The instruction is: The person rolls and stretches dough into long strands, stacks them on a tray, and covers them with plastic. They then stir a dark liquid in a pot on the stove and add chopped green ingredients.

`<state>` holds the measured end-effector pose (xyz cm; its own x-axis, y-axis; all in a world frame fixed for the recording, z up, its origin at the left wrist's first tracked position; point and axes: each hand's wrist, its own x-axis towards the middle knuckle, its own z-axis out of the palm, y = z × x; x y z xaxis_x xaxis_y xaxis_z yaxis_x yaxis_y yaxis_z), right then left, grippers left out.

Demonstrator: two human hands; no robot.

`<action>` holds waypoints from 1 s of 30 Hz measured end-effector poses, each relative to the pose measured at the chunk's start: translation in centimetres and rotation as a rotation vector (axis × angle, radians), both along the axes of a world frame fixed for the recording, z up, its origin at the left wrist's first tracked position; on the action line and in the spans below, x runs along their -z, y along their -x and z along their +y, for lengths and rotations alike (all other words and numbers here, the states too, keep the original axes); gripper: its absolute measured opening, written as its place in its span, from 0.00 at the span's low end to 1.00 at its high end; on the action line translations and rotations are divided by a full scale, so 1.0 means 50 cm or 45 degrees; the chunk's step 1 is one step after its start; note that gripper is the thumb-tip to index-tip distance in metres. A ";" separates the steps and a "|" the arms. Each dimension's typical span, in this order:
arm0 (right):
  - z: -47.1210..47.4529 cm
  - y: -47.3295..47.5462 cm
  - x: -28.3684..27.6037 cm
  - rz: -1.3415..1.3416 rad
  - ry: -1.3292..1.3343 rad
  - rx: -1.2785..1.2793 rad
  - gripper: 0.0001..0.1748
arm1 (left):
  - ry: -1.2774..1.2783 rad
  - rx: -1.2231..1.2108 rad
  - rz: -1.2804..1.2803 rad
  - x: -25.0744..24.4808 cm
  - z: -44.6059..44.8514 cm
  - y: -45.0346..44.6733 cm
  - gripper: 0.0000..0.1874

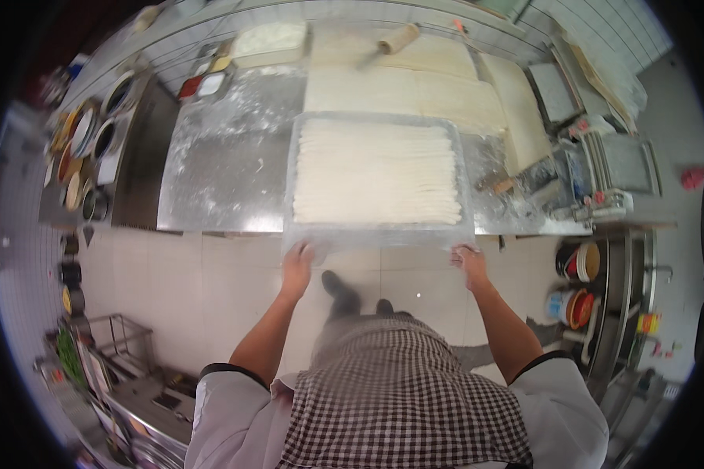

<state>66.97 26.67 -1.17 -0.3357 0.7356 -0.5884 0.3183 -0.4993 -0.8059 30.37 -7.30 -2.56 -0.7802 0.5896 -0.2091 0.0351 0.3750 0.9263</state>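
Note:
Rows of pale dough strips [378, 176] lie side by side in a rectangular tray [291, 170] on the steel worktable. A clear plastic sheet [381, 236] extends from the tray over the table's front edge. My left hand [298, 258] grips the sheet's near left corner, and my right hand [468, 261] pinches its near right corner. Behind the tray, wide flat sheets of dough [361, 88] cover the back of the table. A wooden rolling pin [399, 40] rests on them, partly blurred.
Flour dusts the steel worktable [223, 170]. A tub of flour [270, 44] and small containers [211, 85] stand at the back left. Metal trays [625, 161] are stacked at the right end. Buckets [578, 261] stand on the right, below table height.

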 end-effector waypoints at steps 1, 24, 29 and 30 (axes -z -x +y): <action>0.003 0.046 0.016 0.107 0.220 0.134 0.19 | -0.089 -0.085 -0.474 0.023 0.048 -0.002 0.24; 0.213 0.158 0.015 0.261 0.325 -0.176 0.47 | 0.363 0.317 -1.172 0.027 0.077 0.234 0.66; 0.289 0.213 0.031 -0.807 -0.219 -0.657 0.58 | 0.181 0.105 -0.632 0.046 0.029 0.112 0.57; 0.298 0.211 0.031 -0.861 -0.218 -0.634 0.58 | 0.078 0.035 -0.591 0.083 0.005 0.059 0.56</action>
<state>56.40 41.54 -2.70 -0.2601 0.6927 -0.6727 0.9075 -0.0626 -0.4153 27.40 -7.03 -6.74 -0.5802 0.5845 -0.5671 -0.3667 0.4343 0.8228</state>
